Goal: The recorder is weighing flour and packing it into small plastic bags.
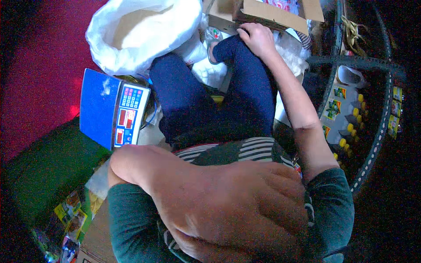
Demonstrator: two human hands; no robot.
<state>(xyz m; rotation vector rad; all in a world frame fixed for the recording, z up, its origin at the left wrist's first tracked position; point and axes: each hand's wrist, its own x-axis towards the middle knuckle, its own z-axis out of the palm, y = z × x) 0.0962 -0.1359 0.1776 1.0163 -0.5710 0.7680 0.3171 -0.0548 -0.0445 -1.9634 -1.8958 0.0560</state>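
Note:
My left hand (243,200) looms large and blurred before my chest, its forearm bent across my body; what its fingers do is hard to see. On my right knee rests my right hand (258,37), fingers curved over the dark trousers and nothing seen in it. A large white sack (108,59), rolled open at the top with pale loose contents, stands by my left knee. Below it is a digital weighing scale (131,108) with a blue platform, a keypad and red displays.
Open cardboard boxes (276,14) with wrapped goods lie beyond my right knee. To the right, dark curved bars stand before bottles with yellow caps (350,127). Coloured packets (74,210) and cardboard (98,230) lie at lower left. White bags (194,49) lie around my feet.

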